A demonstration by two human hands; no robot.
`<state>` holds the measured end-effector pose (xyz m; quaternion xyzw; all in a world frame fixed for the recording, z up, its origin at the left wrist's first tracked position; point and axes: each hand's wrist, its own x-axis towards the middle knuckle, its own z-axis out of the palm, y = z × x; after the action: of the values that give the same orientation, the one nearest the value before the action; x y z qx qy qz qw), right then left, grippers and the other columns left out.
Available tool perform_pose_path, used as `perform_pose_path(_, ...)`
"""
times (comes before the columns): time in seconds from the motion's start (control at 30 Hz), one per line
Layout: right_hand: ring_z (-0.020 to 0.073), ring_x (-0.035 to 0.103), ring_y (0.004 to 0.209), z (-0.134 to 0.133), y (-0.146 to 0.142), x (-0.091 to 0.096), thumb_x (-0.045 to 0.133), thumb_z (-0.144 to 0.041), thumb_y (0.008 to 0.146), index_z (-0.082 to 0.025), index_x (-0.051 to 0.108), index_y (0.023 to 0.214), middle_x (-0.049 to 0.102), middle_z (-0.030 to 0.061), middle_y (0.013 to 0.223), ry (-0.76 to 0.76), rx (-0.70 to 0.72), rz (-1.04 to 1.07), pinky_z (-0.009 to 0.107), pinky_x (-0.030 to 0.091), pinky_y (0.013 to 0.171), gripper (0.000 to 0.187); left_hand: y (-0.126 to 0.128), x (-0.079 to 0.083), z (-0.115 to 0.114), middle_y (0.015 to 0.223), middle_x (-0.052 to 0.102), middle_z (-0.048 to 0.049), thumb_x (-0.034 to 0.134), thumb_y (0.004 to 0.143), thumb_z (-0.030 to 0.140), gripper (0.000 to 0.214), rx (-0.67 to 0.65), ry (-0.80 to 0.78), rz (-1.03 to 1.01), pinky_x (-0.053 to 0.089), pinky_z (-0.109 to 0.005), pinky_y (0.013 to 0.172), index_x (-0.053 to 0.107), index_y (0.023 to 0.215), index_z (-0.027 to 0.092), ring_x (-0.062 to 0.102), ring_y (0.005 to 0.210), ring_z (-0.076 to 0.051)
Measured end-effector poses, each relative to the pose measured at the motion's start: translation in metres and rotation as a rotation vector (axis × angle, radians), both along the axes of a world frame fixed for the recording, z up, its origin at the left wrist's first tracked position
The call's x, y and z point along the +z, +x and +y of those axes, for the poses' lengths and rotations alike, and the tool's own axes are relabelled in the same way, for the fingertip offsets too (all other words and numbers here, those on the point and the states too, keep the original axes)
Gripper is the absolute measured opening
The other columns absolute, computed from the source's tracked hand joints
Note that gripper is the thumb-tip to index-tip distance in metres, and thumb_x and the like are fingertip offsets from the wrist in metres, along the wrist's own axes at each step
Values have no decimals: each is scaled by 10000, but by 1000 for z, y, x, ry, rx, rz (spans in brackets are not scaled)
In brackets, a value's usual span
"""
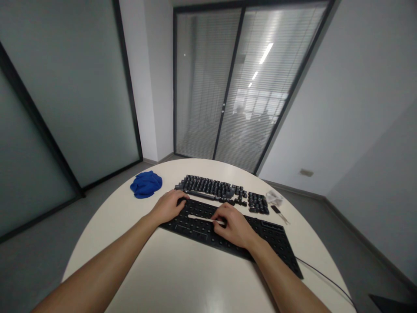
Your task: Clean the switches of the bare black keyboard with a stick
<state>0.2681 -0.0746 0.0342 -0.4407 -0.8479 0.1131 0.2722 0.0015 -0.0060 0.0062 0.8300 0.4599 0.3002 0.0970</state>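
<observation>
A black keyboard base point(192, 232) with its keycaps off lies tilted across the round table. My left hand point(169, 206) grips its far left corner, thumb and fingers closed around the edge. Pinched in my right hand point(233, 224) is a thin white cotton swab point(202, 218), its tip pointing left over the bare key stems. The fingers of my right hand curl above the middle of the base and partly cover it. Behind the base, the loose black keycaps point(208, 186) lie laid out in keyboard order, with a number-pad block point(258, 203) to the right.
A crumpled blue cloth point(146, 184) lies at the table's left. Toward the right edge are a clear plastic bag point(274, 198) and a small tool with a black handle and wire prongs point(279, 213). The keyboard's cable point(322, 274) runs over the white table's point(156, 274) right edge.
</observation>
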Motion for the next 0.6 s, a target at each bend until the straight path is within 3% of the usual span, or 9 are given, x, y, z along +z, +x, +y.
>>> perform_pose_path(0.3,189,570,847,-5,-4,5,621,-95,738,-199,694,862,633,34,825,-36,119,-10,284,466,762,178,-2,2,-2,1081,723,-15,507,880,248,245,68,14,70,495,-359,884,710,1015,270,636,1024,-244)
perform_pose_path(0.6,188,575,860,-8,-4,2,614,-74,716,-205,692,863,646,32,857,-38,143,-9,282,463,771,213,-8,-3,3,1054,726,-36,510,831,194,270,159,28,60,498,-361,907,718,993,254,635,1020,-243)
